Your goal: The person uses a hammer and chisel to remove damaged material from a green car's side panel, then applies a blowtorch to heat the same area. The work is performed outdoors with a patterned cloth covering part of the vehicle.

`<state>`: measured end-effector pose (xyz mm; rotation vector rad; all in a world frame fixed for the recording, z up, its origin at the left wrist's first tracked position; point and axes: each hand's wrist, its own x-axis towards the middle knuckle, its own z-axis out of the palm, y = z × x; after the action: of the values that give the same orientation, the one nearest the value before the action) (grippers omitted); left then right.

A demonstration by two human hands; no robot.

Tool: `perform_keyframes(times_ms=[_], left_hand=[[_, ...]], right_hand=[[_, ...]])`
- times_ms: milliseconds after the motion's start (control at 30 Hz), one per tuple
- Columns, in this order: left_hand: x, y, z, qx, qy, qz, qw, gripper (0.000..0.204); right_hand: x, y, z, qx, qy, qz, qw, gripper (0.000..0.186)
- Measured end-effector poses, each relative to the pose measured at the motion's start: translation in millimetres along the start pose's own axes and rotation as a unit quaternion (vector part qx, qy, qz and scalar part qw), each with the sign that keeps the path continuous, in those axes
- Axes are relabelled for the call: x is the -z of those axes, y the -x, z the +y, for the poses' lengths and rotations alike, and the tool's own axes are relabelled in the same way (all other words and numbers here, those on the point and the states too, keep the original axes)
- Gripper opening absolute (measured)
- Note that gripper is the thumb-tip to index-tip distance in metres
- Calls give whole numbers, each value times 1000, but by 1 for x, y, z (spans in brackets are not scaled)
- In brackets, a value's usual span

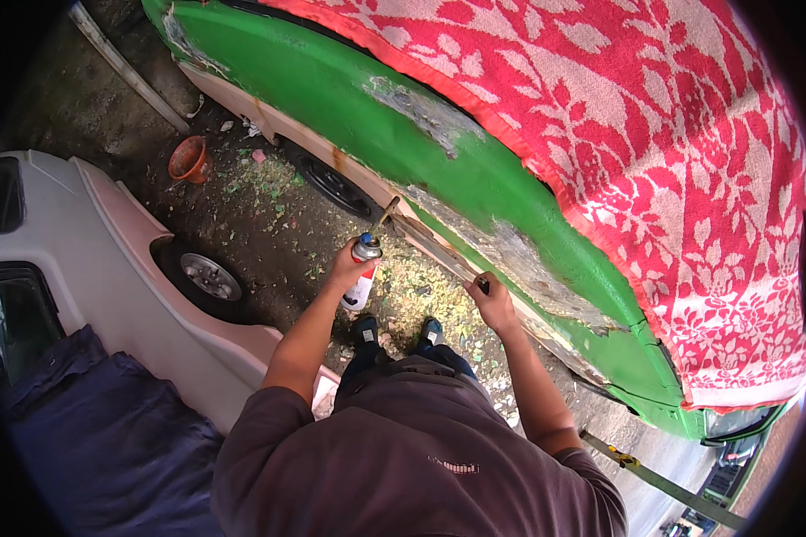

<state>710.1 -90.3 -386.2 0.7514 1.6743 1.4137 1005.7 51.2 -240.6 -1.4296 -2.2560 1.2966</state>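
Observation:
My left hand (345, 268) is wrapped round a gas torch (360, 285), a white and red can with a blue-topped head. Its thin brass-coloured nozzle (384, 216) points up toward the lower side of a green car (313, 112). At the car's lower edge, my right hand (493, 302) is closed round a tool with a dark handle (484, 285). The working end of that tool cannot be made out against the car body. Beside the hands, the green paint gives way to a rough grey, bare patch (519, 259).
A red and white patterned towel (600, 134) covers the car's upper part. Pale flakes (421, 295) litter the ground round my feet. An orange pot (188, 159) stands farther left. A second, pale car (143, 268) with a dark cloth (107, 438) is close on my left.

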Motion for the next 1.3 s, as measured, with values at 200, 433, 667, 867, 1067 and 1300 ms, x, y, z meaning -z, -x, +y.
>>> perform_keyframes(times_ms=[200, 433, 667, 867, 1067, 1300], left_hand=[[8, -1, -5, -29, -29, -47, 998, 52], [10, -1, -7, -22, 63, -60, 996, 44], [2, 2, 6, -53, 39, -94, 993, 40], [-7, 14, 33, -44, -73, -134, 987, 48], [-21, 12, 28, -25, -30, -127, 991, 49], [-36, 5, -7, -23, 31, -91, 995, 43]], right_hand=[[-16, 17, -16, -69, -8, 12, 997, 42], [-19, 31, -11, -88, -15, 43, 995, 45], [-15, 42, -4, -114, -6, 50, 992, 48], [-6, 48, 2, -115, -10, 49, 992, 47], [5, 57, 1, -115, -7, 51, 992, 45], [10, 67, 15, -122, -27, 52, 991, 43]])
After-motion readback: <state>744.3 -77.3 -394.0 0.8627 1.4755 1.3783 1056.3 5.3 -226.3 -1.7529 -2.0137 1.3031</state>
